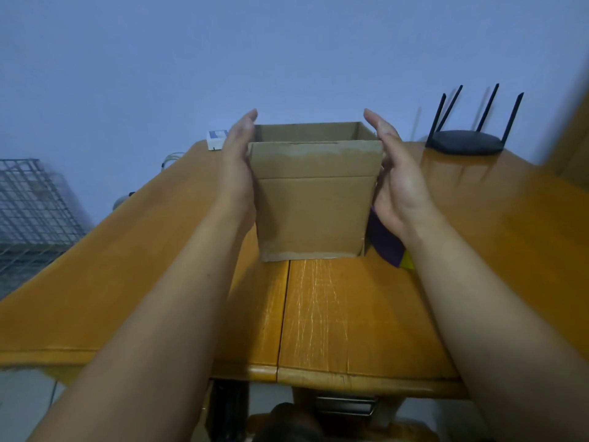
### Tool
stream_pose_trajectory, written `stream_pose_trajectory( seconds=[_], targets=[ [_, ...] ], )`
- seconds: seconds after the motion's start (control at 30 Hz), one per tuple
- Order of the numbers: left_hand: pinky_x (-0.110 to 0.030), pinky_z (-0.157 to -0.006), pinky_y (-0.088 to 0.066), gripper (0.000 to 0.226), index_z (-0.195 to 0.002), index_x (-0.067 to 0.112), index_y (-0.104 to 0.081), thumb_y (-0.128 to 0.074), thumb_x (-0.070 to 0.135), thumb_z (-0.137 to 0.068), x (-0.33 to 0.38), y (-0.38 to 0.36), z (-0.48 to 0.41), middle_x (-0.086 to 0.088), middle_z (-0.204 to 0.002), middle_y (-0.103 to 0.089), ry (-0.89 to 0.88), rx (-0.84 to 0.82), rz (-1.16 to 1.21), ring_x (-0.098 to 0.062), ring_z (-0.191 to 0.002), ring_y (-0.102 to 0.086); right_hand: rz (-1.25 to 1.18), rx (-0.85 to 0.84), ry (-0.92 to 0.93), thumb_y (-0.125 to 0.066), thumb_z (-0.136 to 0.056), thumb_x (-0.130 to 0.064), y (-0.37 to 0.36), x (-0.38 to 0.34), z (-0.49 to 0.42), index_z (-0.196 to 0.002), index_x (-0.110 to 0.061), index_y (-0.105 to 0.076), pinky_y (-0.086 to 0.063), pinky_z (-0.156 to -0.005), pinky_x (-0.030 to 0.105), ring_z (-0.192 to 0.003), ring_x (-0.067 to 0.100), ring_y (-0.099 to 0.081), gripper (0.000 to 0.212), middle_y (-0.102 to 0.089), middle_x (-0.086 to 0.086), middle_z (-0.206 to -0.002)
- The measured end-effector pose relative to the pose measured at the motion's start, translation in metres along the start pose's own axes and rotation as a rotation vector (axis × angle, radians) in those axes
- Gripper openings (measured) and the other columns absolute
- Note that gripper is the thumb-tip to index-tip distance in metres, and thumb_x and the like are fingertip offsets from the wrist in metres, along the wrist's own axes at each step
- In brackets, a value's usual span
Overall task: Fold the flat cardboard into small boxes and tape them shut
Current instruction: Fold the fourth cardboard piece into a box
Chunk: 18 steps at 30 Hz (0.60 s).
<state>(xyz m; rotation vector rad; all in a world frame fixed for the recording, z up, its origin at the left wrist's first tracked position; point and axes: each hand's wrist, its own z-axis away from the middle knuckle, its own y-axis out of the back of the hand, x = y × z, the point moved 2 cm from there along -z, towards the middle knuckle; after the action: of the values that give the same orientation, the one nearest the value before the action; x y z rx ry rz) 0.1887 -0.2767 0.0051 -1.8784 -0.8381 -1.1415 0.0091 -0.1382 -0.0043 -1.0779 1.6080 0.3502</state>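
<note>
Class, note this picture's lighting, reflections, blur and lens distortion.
Head view: dim, bluish light; the glossy table mirrors the antennas of the router; the wide-angle lens bows the table's edges; the wire rack at left and the far right edge look smeared; the cardboard box is fairly sharp.

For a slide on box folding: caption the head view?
Left hand and right hand, both open, flank an upright open-topped cardboard box on a wooden table.
</note>
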Motion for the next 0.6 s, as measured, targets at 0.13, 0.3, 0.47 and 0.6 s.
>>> stream_pose_trajectory(
  seconds=[0.13,0.3,0.47,0.6],
  targets=[
    [-0.03,-0.105,-0.053,0.038,-0.144,0.031,-0.062,-0.054,0.033,-0.107,0.002,-0.005,-0.005,0.005,-0.152,-0.056,0.025,-0.047,-0.002,-0.01,-0.136,-0.057,-0.059,0.019,-0.041,-0.055,-0.109,-0.041,0.0,0.003,-0.004,-0.142,-0.023,-0.069,-0.047,-0.119,0.052,-0.14,0.03,-0.06,0.04,-0.067,0.008,-0.147],
    [-0.035,-0.097,-0.06,0.049,-0.156,0.039,-0.047,-0.048,0.022,-0.11,-0.002,-0.001,-0.006,0.004,-0.146,-0.06,0.058,-0.098,0.044,-0.018,-0.124,-0.068,-0.036,-0.009,-0.082,-0.053,-0.11,-0.029,-0.004,-0.003,-0.003,-0.136,-0.022,-0.073,-0.058,-0.106,0.043,-0.139,0.026,-0.061,0.034,-0.064,0.003,-0.15],
    [-0.033,-0.092,-0.061,0.047,-0.155,0.036,-0.048,-0.05,0.021,-0.111,-0.002,-0.001,-0.003,0.006,-0.144,-0.063,0.123,-0.083,0.088,-0.018,-0.122,-0.069,-0.011,-0.024,-0.137,-0.056,-0.109,-0.015,-0.006,-0.005,-0.008,-0.137,-0.037,-0.072,-0.062,-0.1,0.043,-0.123,0.022,-0.073,0.039,-0.071,0.001,-0.139],
    [-0.035,-0.08,-0.06,0.035,-0.135,0.024,-0.067,-0.053,0.012,-0.105,-0.002,0.0,-0.002,0.003,-0.11,-0.079,0.153,-0.034,0.097,-0.015,-0.089,-0.076,-0.077,0.023,-0.183,-0.053,-0.111,-0.015,-0.004,0.004,-0.012,-0.149,-0.055,-0.054,-0.063,-0.097,0.047,-0.124,0.026,-0.073,0.056,-0.066,0.0,-0.148]
  ],
)
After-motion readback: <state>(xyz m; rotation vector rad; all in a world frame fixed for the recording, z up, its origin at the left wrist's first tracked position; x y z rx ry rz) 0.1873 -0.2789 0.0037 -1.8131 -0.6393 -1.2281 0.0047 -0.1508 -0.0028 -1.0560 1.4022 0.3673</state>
